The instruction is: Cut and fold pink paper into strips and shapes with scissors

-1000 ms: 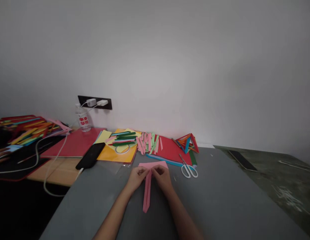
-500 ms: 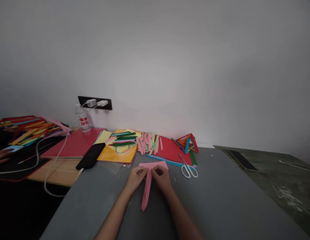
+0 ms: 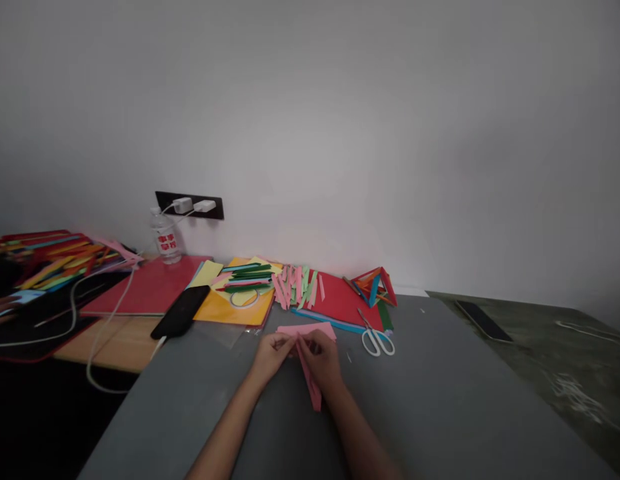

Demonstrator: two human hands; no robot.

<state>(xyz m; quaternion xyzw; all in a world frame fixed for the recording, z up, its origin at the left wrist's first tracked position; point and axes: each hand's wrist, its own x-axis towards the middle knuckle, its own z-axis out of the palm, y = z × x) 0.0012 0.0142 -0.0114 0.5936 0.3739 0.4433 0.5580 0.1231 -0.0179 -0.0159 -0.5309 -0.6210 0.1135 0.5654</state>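
My left hand [image 3: 270,355] and my right hand [image 3: 324,359] meet above the grey table. Between their fingertips they pinch the upper end of a folded pink paper strip [image 3: 313,390]. Its lower end hangs down toward me, slanting right beside my right wrist. Just behind the fingers lies a flat piece of pink paper [image 3: 305,329], partly covered by my hands. Whether the strip is joined to it I cannot tell. White-handled scissors [image 3: 377,341] rest to the right of my right hand.
Cut paper strips [image 3: 293,283] and a red sheet [image 3: 335,300] lie at the back by the wall. A tape roll [image 3: 245,299], a black power bank [image 3: 181,312] and a bottle [image 3: 167,240] are left. A paper model [image 3: 377,288] stands back right. Another person's hand [image 3: 0,308] shows far left.
The strip's free lower end has swung from left to right, toward my right wrist. My right hand's fingers have closed in nearer my left fingertips.
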